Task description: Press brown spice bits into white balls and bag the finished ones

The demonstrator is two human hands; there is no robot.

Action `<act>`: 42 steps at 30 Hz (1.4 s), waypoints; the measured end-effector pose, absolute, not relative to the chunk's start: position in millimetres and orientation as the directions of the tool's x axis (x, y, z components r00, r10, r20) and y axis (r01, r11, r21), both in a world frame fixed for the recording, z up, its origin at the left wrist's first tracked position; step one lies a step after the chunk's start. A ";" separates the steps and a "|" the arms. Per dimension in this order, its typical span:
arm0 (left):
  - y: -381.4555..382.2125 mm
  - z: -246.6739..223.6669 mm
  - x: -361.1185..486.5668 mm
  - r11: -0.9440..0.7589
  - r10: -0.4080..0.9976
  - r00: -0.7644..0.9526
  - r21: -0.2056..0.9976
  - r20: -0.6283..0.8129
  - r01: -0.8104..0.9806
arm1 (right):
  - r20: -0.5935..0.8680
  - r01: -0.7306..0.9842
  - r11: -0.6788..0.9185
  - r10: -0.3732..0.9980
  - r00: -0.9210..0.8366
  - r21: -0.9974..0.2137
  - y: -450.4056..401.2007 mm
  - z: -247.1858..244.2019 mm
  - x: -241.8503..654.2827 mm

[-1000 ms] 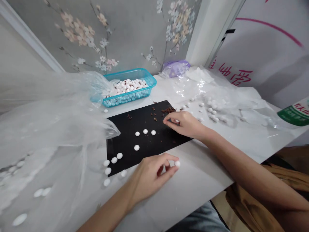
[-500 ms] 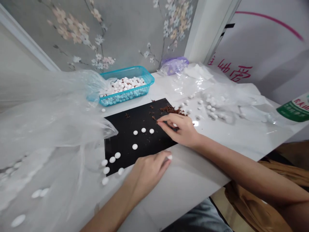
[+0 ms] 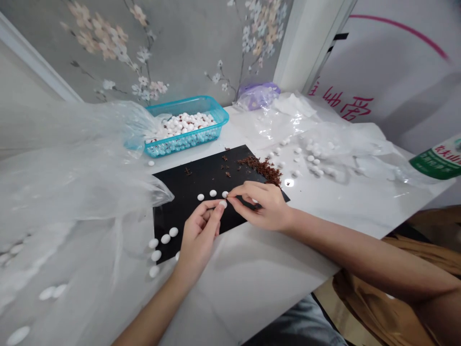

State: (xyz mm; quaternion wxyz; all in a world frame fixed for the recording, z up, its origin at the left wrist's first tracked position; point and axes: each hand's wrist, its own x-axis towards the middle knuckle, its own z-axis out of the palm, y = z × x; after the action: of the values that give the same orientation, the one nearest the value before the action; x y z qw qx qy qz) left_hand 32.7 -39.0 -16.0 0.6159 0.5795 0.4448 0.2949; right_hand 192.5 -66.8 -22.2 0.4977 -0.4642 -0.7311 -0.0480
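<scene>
My left hand [image 3: 200, 228] pinches a small white ball [image 3: 223, 204] between thumb and index finger, above the black mat [image 3: 176, 199]. My right hand [image 3: 268, 205] meets it from the right, its thumb and forefinger closed on a tiny brown piece [image 3: 227, 197] touching or nearly touching that ball. Another white ball [image 3: 255, 201] shows partly under the right hand's curled fingers. Several white balls [image 3: 213, 193] lie on the mat just behind the fingertips, others at its left corner. A heap of small star-shaped brown pieces [image 3: 264, 168] rests on the mat's right end.
Behind the mat stands a blue plastic basket [image 3: 187, 146] filled with white balls and brown bits. Clear plastic bags [image 3: 72, 178] cover the left side. More loose balls [image 3: 310, 158] and plastic wrap [image 3: 288, 120] lie at the right, near a green-labelled bottle [image 3: 437, 161].
My left hand has lifted and turned, bringing its white ball up over the mat. My right hand has moved slightly left and down with the brown piece, and the two hands now meet.
</scene>
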 end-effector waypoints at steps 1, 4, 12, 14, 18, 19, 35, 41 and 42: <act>-38.7 -16.1 32.5 0.163 0.882 0.421 0.976 -0.209 0.144 | 0.773 0.725 0.567 0.630 -0.076 -0.391 -66.7 -22.0 192.9; -37.9 -16.3 32.4 0.174 0.882 0.420 0.976 -0.214 0.132 | 0.777 0.721 0.582 0.622 -0.097 -0.376 -66.7 -22.1 193.6; -38.9 -14.6 32.7 0.183 0.880 0.419 0.973 -0.226 0.140 | 0.747 0.687 0.616 0.646 -0.159 -0.386 -65.6 -25.6 196.6; -38.5 -14.6 32.5 0.186 0.884 0.411 0.975 -0.221 0.124 | 0.717 0.672 0.616 0.674 -0.181 -0.410 -66.0 -24.8 198.1; -37.7 -15.5 32.1 0.185 0.881 0.421 0.977 -0.214 0.110 | 0.668 0.665 0.604 0.714 -0.209 -0.439 -66.5 -23.4 200.0; -37.6 -15.6 32.1 0.183 0.878 0.427 0.976 -0.215 0.115 | 0.665 0.665 0.604 0.716 -0.212 -0.439 -66.4 -23.5 200.4; -36.2 -17.9 30.9 0.136 0.881 0.423 0.970 -0.212 0.203 | 0.562 0.651 0.617 0.756 -0.335 -0.443 -66.0 -26.5 202.3; -39.8 -13.2 36.7 0.154 0.912 0.348 0.967 -0.218 0.203 | 0.519 0.683 0.547 0.808 -0.280 -0.484 -62.6 -20.8 210.3; -40.5 -12.3 37.2 0.164 0.917 0.333 0.968 -0.220 0.189 | 0.510 0.691 0.537 0.815 -0.276 -0.484 -61.5 -20.7 211.8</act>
State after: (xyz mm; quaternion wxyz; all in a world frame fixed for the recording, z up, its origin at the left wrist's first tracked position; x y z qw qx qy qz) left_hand 37.2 -40.5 -12.3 0.5871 0.5675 0.4870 0.3100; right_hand 211.8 -61.5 -20.7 0.3705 -0.4740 -0.7944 0.0833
